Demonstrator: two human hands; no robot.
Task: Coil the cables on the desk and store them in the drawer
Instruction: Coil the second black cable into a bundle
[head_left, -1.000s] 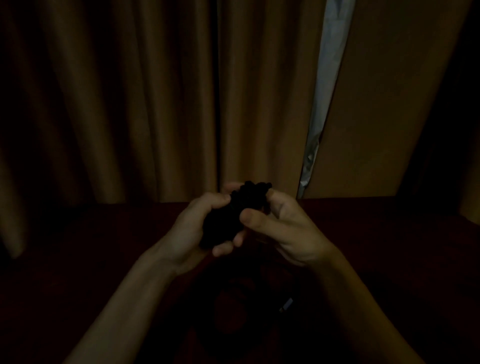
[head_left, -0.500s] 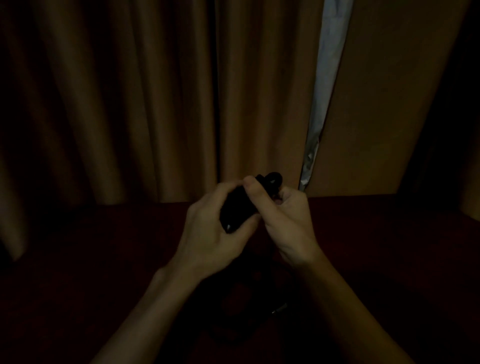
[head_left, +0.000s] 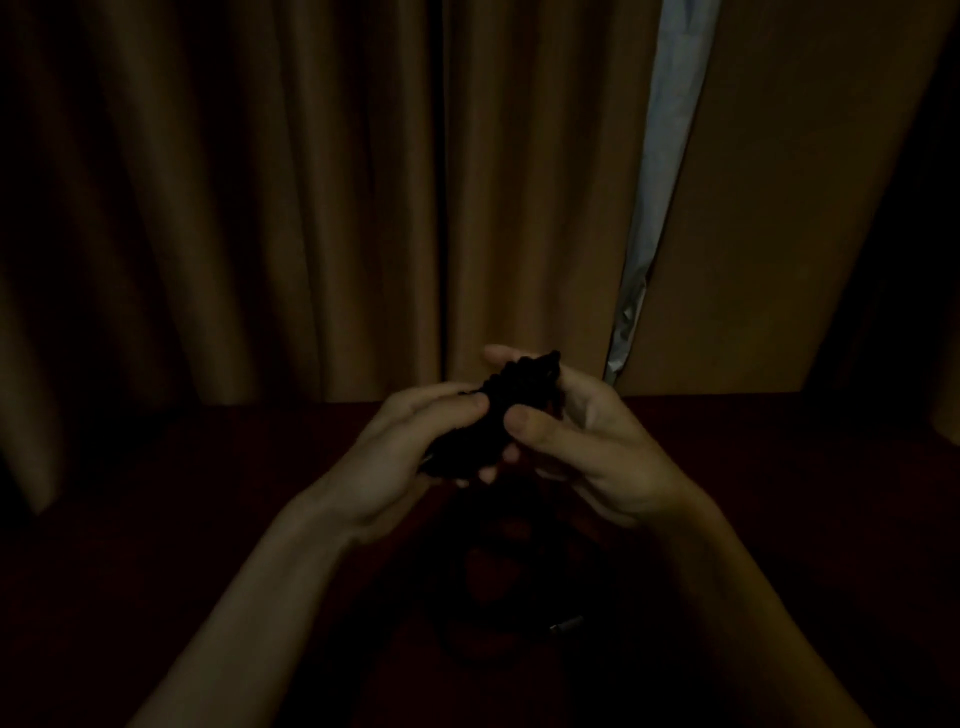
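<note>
Above dim red desk (head_left: 156, 519), held cable (head_left: 524, 382) — tan curtains (head_left: 311, 208), pale gap (head_left: 660, 156).

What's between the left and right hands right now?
Head view: a black cable bundle fills the stretch. The left hand grips it and the right hand pinches it, with no bare gap between them.
</note>
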